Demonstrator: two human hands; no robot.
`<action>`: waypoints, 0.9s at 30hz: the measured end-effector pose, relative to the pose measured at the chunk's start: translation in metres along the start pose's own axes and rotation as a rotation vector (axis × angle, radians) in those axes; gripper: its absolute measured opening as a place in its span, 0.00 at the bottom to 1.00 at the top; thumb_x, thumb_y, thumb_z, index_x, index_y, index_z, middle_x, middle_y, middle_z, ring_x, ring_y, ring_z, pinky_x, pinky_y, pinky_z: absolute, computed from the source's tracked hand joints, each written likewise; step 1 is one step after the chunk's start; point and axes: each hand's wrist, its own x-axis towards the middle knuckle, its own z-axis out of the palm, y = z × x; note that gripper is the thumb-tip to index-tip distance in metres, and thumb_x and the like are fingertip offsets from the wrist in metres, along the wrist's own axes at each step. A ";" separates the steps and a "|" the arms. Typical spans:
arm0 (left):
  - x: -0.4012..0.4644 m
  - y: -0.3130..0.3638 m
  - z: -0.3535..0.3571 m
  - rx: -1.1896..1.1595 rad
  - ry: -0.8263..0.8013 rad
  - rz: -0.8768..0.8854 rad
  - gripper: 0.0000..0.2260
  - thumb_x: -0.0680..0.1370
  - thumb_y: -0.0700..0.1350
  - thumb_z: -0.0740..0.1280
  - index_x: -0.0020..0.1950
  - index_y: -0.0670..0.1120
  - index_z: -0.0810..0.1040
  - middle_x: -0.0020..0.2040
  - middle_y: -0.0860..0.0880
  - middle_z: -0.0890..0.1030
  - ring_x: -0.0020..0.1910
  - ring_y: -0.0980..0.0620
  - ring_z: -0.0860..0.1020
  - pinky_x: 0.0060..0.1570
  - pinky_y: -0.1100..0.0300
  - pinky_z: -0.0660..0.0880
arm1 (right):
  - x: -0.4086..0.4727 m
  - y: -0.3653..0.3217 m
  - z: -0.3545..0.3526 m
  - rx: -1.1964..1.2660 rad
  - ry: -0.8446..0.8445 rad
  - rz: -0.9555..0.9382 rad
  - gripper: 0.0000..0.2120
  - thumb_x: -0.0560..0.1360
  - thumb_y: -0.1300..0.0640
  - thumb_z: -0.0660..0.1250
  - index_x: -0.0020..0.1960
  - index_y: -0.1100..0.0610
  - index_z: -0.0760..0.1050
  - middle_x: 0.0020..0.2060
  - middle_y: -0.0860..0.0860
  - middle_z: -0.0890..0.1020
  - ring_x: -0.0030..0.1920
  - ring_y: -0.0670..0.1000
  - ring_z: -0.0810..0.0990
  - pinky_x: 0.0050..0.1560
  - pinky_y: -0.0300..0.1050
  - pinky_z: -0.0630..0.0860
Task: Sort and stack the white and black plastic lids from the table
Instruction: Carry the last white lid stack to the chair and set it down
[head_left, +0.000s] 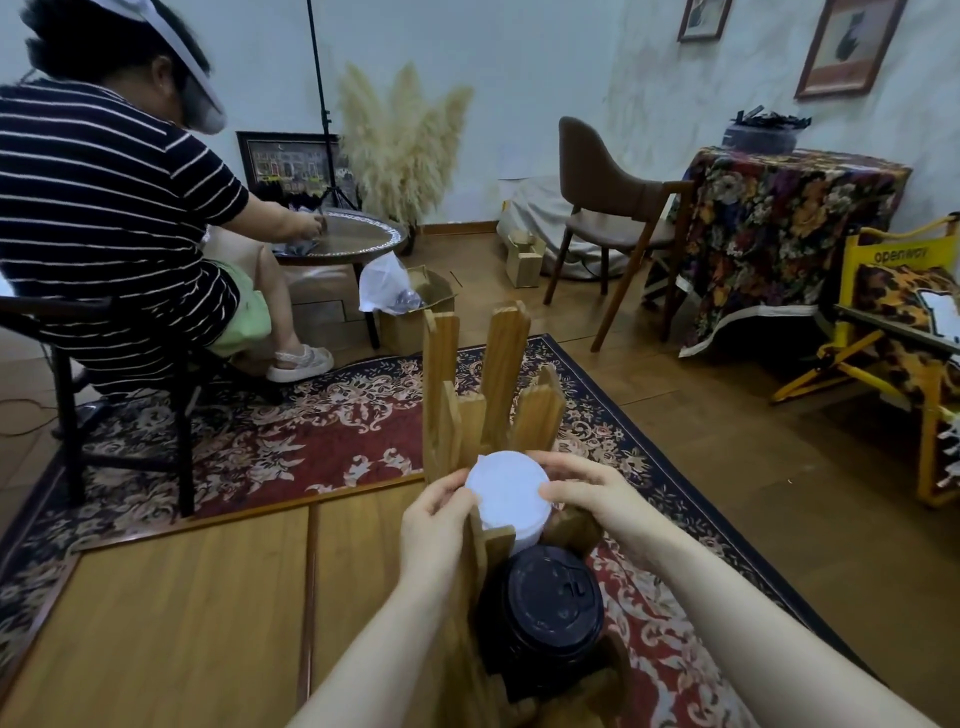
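White lid stack (511, 499): one, pinched by left grip (434, 512) and right grip (587, 491); black lid stack (545, 608): one.

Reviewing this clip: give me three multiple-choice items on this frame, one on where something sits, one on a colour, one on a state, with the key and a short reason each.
1. Where is the black lid stack relative to the white lid stack?
A. Nearer the camera
B. Farther away
C. Across the room

2. What colour is the stack under both hands?
A. Black
B. White
C. Yellow

3. How are the hands placed?
A. Both flat on the table
B. Only one touches the lids
C. Both grip the white stack

Key: 1 A, black stack sits below the white one in the wooden rack. 2 B, its top is white. 3 C, left hand and right hand curl fingers around its sides.
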 end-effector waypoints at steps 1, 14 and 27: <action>0.002 -0.001 0.000 -0.003 0.021 -0.036 0.12 0.77 0.36 0.67 0.58 0.46 0.83 0.50 0.47 0.84 0.52 0.47 0.82 0.62 0.44 0.77 | 0.000 0.000 0.001 -0.064 0.020 -0.005 0.18 0.75 0.67 0.69 0.62 0.54 0.80 0.54 0.57 0.82 0.50 0.50 0.80 0.49 0.36 0.77; -0.014 -0.008 -0.009 0.109 -0.200 0.198 0.13 0.80 0.54 0.62 0.61 0.55 0.81 0.58 0.60 0.83 0.58 0.68 0.77 0.53 0.71 0.73 | -0.015 0.017 0.001 -0.204 0.132 -0.177 0.08 0.78 0.55 0.69 0.56 0.48 0.82 0.52 0.49 0.84 0.55 0.49 0.79 0.55 0.36 0.74; -0.032 0.009 -0.039 0.369 -0.210 0.418 0.16 0.80 0.47 0.69 0.67 0.58 0.75 0.65 0.63 0.75 0.63 0.73 0.70 0.58 0.79 0.65 | -0.033 -0.019 0.016 -0.462 0.136 -0.403 0.15 0.76 0.55 0.70 0.62 0.46 0.78 0.58 0.39 0.80 0.61 0.36 0.75 0.58 0.29 0.69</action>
